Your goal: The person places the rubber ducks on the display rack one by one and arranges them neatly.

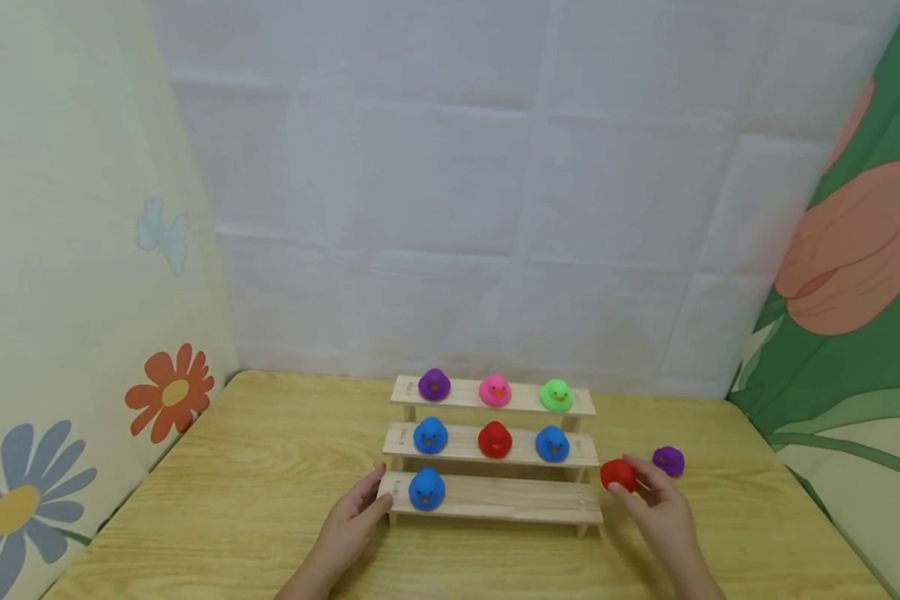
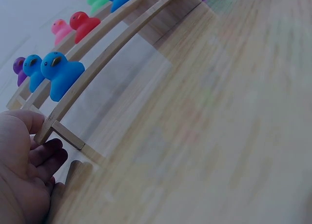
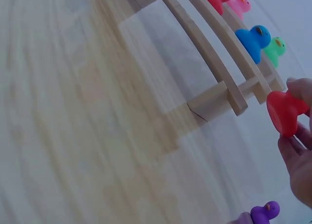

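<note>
A three-tier wooden stand (image 1: 510, 496) holds rubber ducks. Its left end is held by my left hand (image 1: 351, 521), thumb and fingers at the end of the lowest plank (image 2: 73, 90). Closest to that hand on this plank sits a blue duck (image 1: 426, 490). Just off the stand's right end, my right hand (image 1: 663, 508) pinches a red rubber duck (image 1: 617, 475) between thumb and fingers; in the right wrist view the duck (image 3: 283, 112) is tilted, its flat base showing. To the right of that hand, a purple duck (image 1: 669, 462) lies on the table.
On the middle tier stand two blue ducks (image 1: 431, 435) with a red one (image 1: 495, 439) between them. The top tier carries purple (image 1: 434, 385), pink (image 1: 495, 390) and green (image 1: 557, 396) ducks. A white cloth (image 1: 450, 208) hangs behind the wood-grain table (image 1: 270, 467), with flower-printed cloths at both sides.
</note>
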Demonstrator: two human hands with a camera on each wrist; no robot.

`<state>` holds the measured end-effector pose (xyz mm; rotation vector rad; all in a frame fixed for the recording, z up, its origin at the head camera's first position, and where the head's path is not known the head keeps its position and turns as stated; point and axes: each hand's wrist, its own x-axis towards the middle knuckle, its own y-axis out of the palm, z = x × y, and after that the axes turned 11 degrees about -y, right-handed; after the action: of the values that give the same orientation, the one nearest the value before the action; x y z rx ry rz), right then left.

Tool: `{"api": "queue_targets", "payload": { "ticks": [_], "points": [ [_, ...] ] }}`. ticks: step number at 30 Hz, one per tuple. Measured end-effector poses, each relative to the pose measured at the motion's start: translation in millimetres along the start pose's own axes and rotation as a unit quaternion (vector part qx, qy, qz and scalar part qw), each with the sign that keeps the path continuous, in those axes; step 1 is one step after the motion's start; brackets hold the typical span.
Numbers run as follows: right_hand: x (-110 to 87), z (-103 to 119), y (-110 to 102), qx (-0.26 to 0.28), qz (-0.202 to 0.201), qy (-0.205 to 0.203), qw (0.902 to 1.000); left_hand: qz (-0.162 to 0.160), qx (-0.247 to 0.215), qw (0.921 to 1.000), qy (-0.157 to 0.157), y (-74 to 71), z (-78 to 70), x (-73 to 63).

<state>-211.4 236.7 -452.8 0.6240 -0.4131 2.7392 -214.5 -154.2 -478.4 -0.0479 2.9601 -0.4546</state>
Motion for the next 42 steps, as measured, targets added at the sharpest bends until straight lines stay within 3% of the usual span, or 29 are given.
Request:
{"api": "queue_targets", "payload": {
  "ticks": [9, 16, 20, 29, 42],
  "points": [
    [2.8, 16, -2, -0.045, -0.001, -0.039, 0.9982, 0.001, 0.006, 1.0000, 0.004, -0.8, -1.2, 0.7],
    [-2.8, 25, 9, 0.000, 0.030, -0.101, 0.9944, 0.006, 0.002, 1.0000, 0.003, -1.2, -0.3, 1.8],
    [-6.5, 27, 18, 0.027, 0.042, -0.111, 0.9925, 0.008, 0.003, 1.0000, 0.005, -1.2, 0.0, 1.9],
    [-14.1, 32, 31, 0.040, 0.067, -0.116, 0.9903, 0.014, -0.011, 0.9998, 0.009, -0.6, 1.2, 2.5],
    [-20.4, 35, 57, 0.054, 0.117, -0.055, 0.9902, 0.019, -0.014, 0.9997, 0.006, -0.6, 1.9, 3.4]
  ]
}}
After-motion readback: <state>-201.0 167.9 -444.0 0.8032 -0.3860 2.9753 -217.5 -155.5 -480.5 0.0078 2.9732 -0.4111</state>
